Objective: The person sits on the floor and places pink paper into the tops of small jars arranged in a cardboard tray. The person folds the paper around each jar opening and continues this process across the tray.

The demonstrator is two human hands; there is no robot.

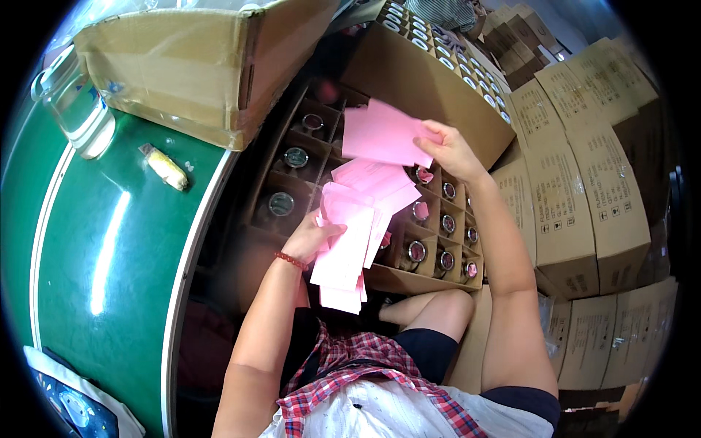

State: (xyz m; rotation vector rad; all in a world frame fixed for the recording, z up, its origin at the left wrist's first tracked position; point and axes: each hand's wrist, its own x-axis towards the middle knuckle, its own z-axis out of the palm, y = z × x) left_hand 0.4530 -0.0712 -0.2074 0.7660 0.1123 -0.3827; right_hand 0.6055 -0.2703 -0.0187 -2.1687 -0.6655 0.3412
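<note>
A fanned stack of pink paper slips (352,233) is gripped in my left hand (315,237), which wears a red bead bracelet. My right hand (447,150) pinches more pink slips (383,135) by their right edge, a little above and beyond the stack. Both hands are over an open cardboard box (409,281) split by dividers into cells. Glass jars (295,158) stand in the cells, seen from above. Several on the right have pink paper in them, such as one jar (471,270) at the near right corner. The slips hide the middle cells.
To the left is a green table (146,248) with a clear jug (80,109), a yellow item in a wrapper (164,168) and a large carton (168,66). Another carton of white-lidded jars (445,62) stands beyond. Stacked cartons (555,182) line the right side. Someone in a striped top (442,13) is at the back.
</note>
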